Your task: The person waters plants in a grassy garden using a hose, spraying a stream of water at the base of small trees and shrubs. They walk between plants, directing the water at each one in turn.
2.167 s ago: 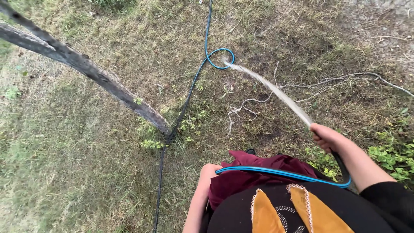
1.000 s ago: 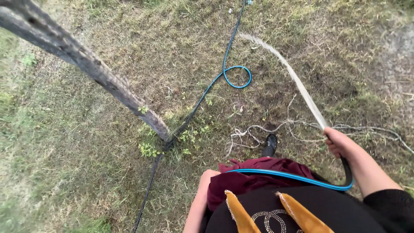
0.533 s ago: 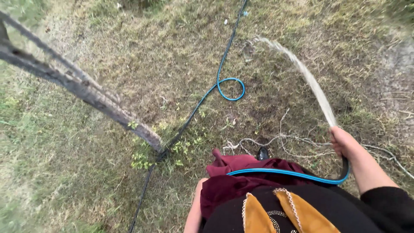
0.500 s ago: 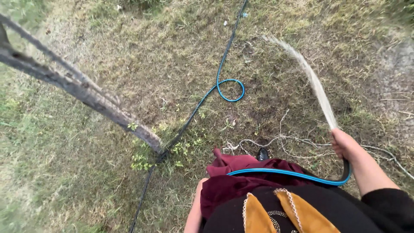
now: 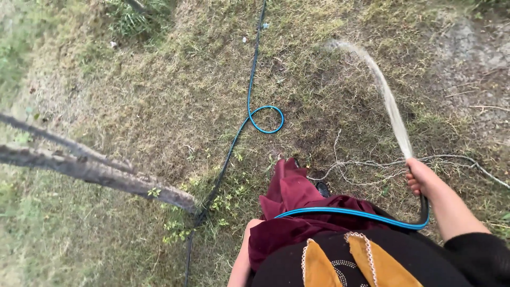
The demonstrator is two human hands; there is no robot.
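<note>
Far left: two thin grey-brown tree trunks (image 5: 95,172) lean across the dry, patchy grass (image 5: 159,95), meeting the ground near small green weeds (image 5: 178,231). Just right of the trunk base the long blue-and-black rubber garden hose (image 5: 249,90) runs up the grass from the bottom edge toward the top edge, making one small closed loop (image 5: 266,119) about midway.

Centre bottom: left hand (image 5: 249,234), only the wrist and forearm show beside a dark red fabric skirt (image 5: 292,202); the fingers are hidden behind the cloth, so cannot tell whether they are spread or closed. The hose crosses over the skirt at waist level, blue stripe up, curving right. Below it a black top with two mustard-yellow trimmed lapels (image 5: 345,263). A black shoe tip (image 5: 322,188) peeks out beside the skirt.

Right: right hand (image 5: 419,178) is curled tight around the hose end, fingers wrapped, thumb over the mouth. A pale jet of water (image 5: 390,103) leaves the hand and arcs up and left, landing on the grass near the top. Thin grey dry twigs (image 5: 372,170) lie on the ground just beside the hand. Bare greyish soil patch (image 5: 473,53) upper right.
</note>
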